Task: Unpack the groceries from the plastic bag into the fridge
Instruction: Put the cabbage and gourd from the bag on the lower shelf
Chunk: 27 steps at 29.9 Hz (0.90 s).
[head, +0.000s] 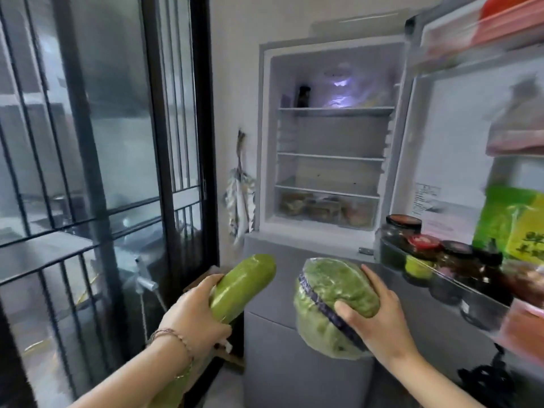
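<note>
My left hand point(194, 316) grips a long green zucchini-like squash point(244, 282), its tip pointing up and right toward the fridge. My right hand point(379, 322) holds a wrapped green leafy vegetable point(332, 293) with a dark purple band around it. Both are held in front of the open fridge point(329, 142), below its upper compartment. The middle glass shelves point(329, 156) look bare; the top shelf holds a dark bottle and a plastic bag. The plastic grocery bag is not in view.
The open fridge door point(459, 172) stands at the right, its lower rack full of several jars point(424, 245) and a green packet point(512, 228). A crisper drawer point(326, 209) holds food. A barred glass sliding door point(97, 172) fills the left; a cloth point(240, 201) hangs on the wall.
</note>
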Available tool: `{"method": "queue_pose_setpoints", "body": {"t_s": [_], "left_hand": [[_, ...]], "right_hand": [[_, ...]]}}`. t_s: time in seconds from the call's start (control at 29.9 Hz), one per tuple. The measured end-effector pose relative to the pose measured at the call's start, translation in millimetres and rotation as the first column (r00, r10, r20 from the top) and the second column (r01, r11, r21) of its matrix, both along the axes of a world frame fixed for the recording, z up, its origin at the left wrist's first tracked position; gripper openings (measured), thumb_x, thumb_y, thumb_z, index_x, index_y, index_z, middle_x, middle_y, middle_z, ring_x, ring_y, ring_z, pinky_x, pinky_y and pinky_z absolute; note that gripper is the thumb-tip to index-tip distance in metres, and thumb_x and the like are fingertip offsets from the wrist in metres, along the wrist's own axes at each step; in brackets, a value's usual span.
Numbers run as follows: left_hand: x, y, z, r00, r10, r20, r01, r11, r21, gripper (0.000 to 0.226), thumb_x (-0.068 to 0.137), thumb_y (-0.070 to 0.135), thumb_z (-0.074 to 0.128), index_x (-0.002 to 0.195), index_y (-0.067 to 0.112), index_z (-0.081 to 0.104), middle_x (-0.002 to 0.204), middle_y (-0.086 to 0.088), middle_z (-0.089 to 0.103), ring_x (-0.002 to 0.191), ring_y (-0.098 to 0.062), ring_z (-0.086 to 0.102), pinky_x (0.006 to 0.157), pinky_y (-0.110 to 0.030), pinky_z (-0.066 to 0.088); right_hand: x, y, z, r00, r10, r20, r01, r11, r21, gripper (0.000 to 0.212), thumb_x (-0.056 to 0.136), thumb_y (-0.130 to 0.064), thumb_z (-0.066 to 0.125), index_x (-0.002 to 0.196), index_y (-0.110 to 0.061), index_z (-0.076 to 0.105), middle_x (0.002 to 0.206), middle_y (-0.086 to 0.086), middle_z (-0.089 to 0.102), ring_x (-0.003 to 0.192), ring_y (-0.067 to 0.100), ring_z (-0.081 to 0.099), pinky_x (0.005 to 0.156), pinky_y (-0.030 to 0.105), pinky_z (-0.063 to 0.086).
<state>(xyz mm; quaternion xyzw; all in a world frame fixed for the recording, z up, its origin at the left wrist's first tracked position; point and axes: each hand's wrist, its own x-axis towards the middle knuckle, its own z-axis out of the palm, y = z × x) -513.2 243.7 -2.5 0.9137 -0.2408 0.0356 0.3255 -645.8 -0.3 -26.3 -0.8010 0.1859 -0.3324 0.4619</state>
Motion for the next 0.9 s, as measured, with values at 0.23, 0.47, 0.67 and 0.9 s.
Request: {"method": "queue_pose_setpoints", "body": {"t_s": [0.23,0.47,0.67,0.9], "left_hand": [[175.7,-99.8,46.1,0.992,-0.112,0.051,0.116,0.990,-0.075,0.081,0.058,0.024,0.071,0.129,0.042,0.037,0.096,0.010,0.063,0.078,-0.010,0.064,0.072,-0.029,0.055],[304.0,-211.8,63.1,0.985,-0.130,0.112,0.144,0.981,-0.127,0.083,0.063,0.021,0.070,0.134,0.041,0.032,0.092,0.009,0.060,0.075,-0.012,0.063,0.070,-0.033,0.056],[389.8,-309.1,67.9,0.983,-0.114,0.142,0.136,0.978,-0.155,0.080,0.067,0.021,0.071,0.135,0.039,0.033,0.091,0.010,0.058,0.078,-0.015,0.061,0.068,-0.028,0.052],[457.7,-374.8,70.6,0.989,-0.115,0.095,0.125,0.987,-0.104,0.078,0.071,0.025,0.068,0.138,0.035,0.029,0.099,0.006,0.059,0.078,-0.015,0.055,0.062,-0.022,0.042]], "right_hand": [[148.6,-67.1,33.7,0.987,-0.130,0.091,0.124,0.990,0.068,0.103,0.040,-0.065,0.069,0.135,-0.037,0.041,0.128,0.003,0.051,0.114,0.018,0.055,0.101,0.044,0.045],[269.2,-161.9,55.1,0.968,-0.183,0.169,0.171,0.982,0.083,0.100,0.041,-0.063,0.065,0.132,-0.027,0.047,0.114,-0.002,0.061,0.097,0.007,0.060,0.073,0.017,0.045],[379.4,-257.5,82.6,0.944,-0.204,0.259,0.173,0.975,0.138,0.046,0.054,-0.049,0.072,0.094,-0.036,0.054,0.091,-0.019,0.061,0.084,-0.005,0.057,0.066,0.014,0.043],[475.2,-335.4,104.6,0.954,-0.234,0.189,0.216,0.970,0.108,0.045,0.079,-0.025,0.071,0.117,-0.030,0.047,0.085,-0.017,0.052,0.075,0.001,0.052,0.065,0.016,0.039]]}}
